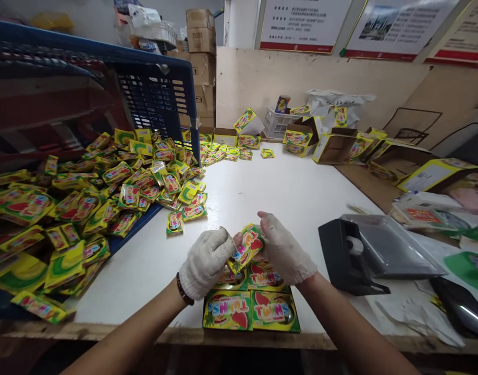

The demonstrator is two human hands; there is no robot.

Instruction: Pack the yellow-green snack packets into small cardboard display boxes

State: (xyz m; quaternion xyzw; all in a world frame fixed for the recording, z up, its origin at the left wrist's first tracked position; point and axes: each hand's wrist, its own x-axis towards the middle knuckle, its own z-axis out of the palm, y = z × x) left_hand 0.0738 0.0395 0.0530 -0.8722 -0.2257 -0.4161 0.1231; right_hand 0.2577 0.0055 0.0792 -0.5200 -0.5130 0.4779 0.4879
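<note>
Between my two gloved hands is a small yellow-green candy box (246,247) printed with "Twins" lettering and fruit, tilted above the table. My left hand (207,260), in a white knit glove, is closed on its left side. On the other side, my right hand (285,252), in a thin pale glove, has its fingers against the box's right edge. Below them, a block of matching candy boxes (228,310) lies in rows near the table's front edge, its far part hidden by my hands.
At left, a tipped blue crate (156,94) spills a heap of candy boxes (117,172) onto the white table (270,182). A black tape dispenser (340,255) and a clear plastic tray (391,245) stand at right. Open display cartons (336,146) line the back.
</note>
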